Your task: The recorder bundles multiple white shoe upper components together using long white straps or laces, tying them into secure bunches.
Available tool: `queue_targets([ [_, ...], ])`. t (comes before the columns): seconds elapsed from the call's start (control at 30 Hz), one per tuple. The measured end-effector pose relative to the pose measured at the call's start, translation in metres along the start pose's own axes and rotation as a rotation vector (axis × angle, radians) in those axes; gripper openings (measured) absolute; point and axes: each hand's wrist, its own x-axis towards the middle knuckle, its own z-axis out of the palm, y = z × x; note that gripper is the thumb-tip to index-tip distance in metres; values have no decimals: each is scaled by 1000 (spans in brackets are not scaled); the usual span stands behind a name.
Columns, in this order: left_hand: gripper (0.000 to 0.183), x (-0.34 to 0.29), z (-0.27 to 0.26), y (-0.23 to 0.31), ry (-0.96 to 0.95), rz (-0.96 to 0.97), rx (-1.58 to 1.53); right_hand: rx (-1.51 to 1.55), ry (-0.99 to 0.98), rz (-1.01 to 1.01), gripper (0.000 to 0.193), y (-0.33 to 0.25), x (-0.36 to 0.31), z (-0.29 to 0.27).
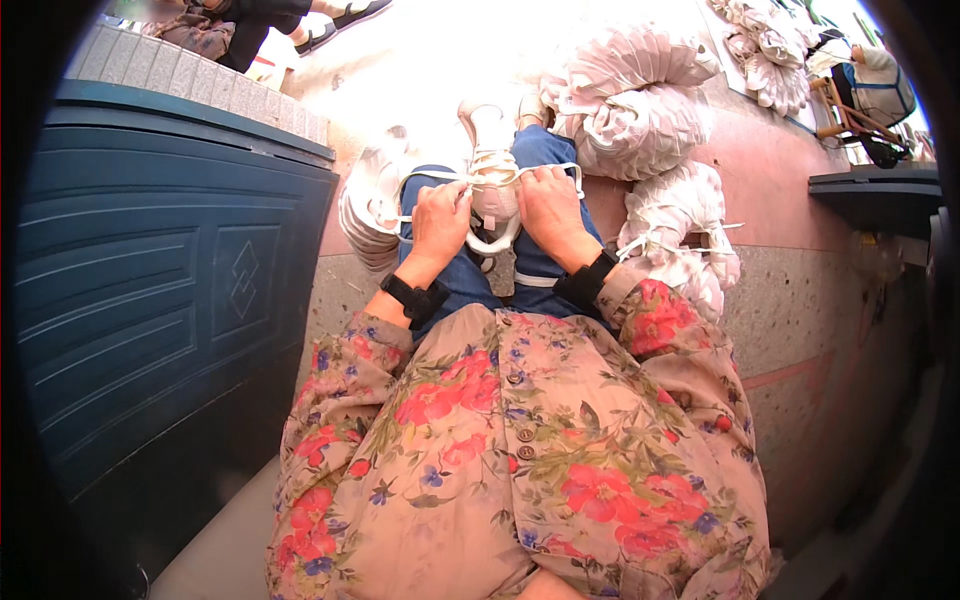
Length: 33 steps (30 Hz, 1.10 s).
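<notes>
Between my knees is a pale pink and white shoe (490, 200), its sole not clearly visible. A white shoelace (493, 168) crosses its front and runs out to both sides as loops. My left hand (440, 220) is closed on the lace at the shoe's left, fingertips pinched near the eyelets. On the other side my right hand (553, 212) also pinches the lace, its knuckles turned up. Both hands are close to the shoe, and the fingertips are partly hidden. A white loop (493, 243) hangs beneath the shoe, over my blue trousers.
Bundles of pale, nested pieces like shoe uppers lie on the floor: one left (370, 205), a tall pile (640, 110) ahead right, a smaller one (680, 235) right. A dark blue panelled door (170, 270) stands at my left. Another person's feet (325, 30) show far left.
</notes>
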Motion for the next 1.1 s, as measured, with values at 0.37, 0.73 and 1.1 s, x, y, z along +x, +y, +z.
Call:
queue_targets([
  [0.37, 13, 23, -25, 50, 51, 268, 167, 551, 91, 76, 14, 12, -11, 10],
  [0.73, 10, 69, -4, 36, -512, -55, -231, 468, 94, -134, 13, 9, -6, 8],
  [1.1, 39, 106, -12, 61, -666, -298, -714, -144, 19, -457, 19, 3, 9, -1],
])
